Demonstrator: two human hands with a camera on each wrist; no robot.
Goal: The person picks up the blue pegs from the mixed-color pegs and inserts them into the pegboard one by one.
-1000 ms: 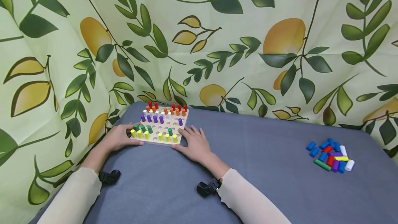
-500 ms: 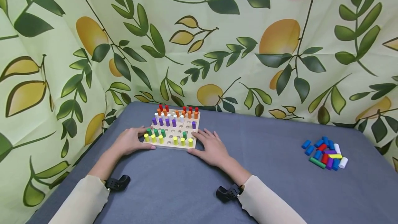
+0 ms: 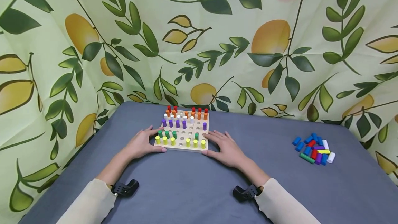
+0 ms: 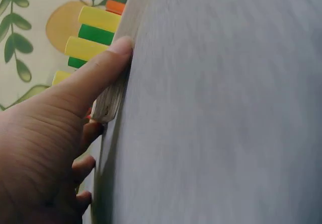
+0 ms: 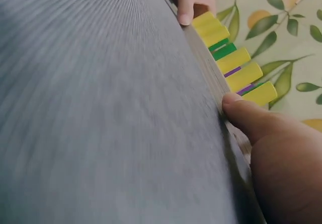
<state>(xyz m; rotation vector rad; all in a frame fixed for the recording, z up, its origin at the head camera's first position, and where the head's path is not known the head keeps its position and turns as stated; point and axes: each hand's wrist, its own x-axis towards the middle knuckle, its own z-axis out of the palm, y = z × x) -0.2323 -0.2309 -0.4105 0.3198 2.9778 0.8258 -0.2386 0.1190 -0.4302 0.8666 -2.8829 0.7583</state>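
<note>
A pale wooden pegboard [image 3: 186, 148] lies on the table with rows of red, orange, white, purple, green and yellow pegs upright in its holes. Some holes are bare. My left hand [image 3: 141, 143] holds its near left corner: the thumb [image 4: 98, 75] presses the front edge and the other fingers lie along the left side. At the opposite corner my right hand [image 3: 228, 150] grips the board, thumb on the front edge, fingers at the right side. The right wrist view shows that thumb [image 5: 241, 110] against the wood beside yellow pegs [image 5: 260, 93].
Loose pegs, mostly blue with some red, white, purple, yellow and green [image 3: 307, 158], lie in a pile on the right of the grey-covered table [image 3: 186, 189]. A leaf-and-fruit patterned cloth [image 3: 149, 75] hangs behind and at the left.
Both hands have slid the pegboard to the right along the table, keeping their hold on its corners. The head view has turned a little, so the loose pegs appear further left.
</note>
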